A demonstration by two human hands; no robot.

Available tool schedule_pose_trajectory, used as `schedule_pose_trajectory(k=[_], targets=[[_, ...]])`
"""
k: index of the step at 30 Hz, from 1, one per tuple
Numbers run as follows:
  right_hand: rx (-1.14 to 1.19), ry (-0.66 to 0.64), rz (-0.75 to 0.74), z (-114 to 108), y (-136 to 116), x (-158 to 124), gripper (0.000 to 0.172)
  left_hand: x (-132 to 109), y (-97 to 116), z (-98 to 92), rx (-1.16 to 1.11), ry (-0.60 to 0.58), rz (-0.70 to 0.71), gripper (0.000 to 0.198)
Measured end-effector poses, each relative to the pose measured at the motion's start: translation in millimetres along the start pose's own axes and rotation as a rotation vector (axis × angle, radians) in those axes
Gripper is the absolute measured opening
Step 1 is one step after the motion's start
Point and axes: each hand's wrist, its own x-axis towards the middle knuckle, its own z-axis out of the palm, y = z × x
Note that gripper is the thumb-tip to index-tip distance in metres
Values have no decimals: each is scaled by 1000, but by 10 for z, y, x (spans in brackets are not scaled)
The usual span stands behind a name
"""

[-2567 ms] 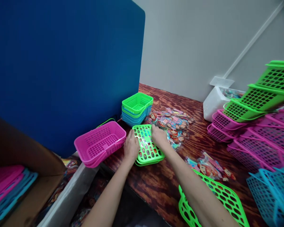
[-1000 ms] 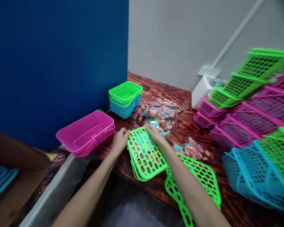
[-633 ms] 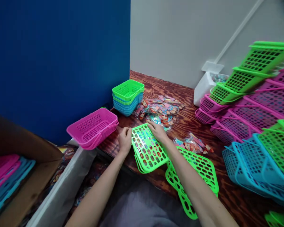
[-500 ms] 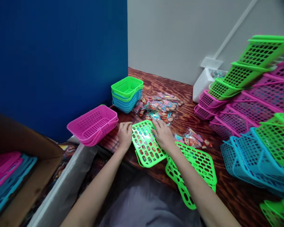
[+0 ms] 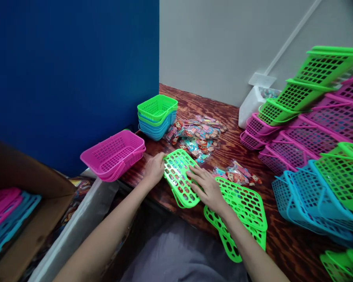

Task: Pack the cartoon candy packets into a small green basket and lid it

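Note:
A green basket [image 5: 179,203] stands at the table's front edge under a green perforated lid [image 5: 179,176], its contents glinting through the holes. My left hand [image 5: 155,169] is closed on the far left corner of lid and basket. Across the lid's right side lies my right hand [image 5: 207,186], fingers apart and stretched out. Partly below my right forearm, several loose green lids [image 5: 247,203] overlap on the wood. Packets of printed doll figures [image 5: 194,133] are heaped just beyond the basket, and a smaller group of packets [image 5: 238,173] lies to its right.
A pink basket [image 5: 113,156] sits at the left edge, near a stack of green and blue baskets [image 5: 157,117]. Tall piles of pink, green and blue baskets [image 5: 306,196] fill the right. A carton with pink and blue lids [image 5: 14,211] is at lower left.
The lid has tilted and looks narrower, with its right edge shifted left. My right hand has moved from its far corner down to its right side, fingers spreading. My left hand keeps its corner.

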Motion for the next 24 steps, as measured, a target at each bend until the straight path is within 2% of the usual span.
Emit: schedule_pose_trajectory(k=[3,7,9,12,14,18,21,24], targets=[[17,11,-8,19,26,-10,36,174,245,-119,227,-149,25,26],[21,44,-14,50,63,-20,35,582,519,-39,105,-257,84,27],[41,55,-2,45,84,-15,35,783,530,68,-10,-342,86,23],[65,61,25,30,95,-13,34,958,403,214,-194,-441,39,19],[67,104,56,32,87,-20,37,967,283,278,-302,-459,-4,24],[175,164,176,62,91,1,47,821,110,320,-402,-394,-91,29],[423,187,374,76,152,112,42,712,67,310,-412,-336,-111,33],[695,165,602,84,253,261,39,672,64,304,-478,-339,-120,42]])
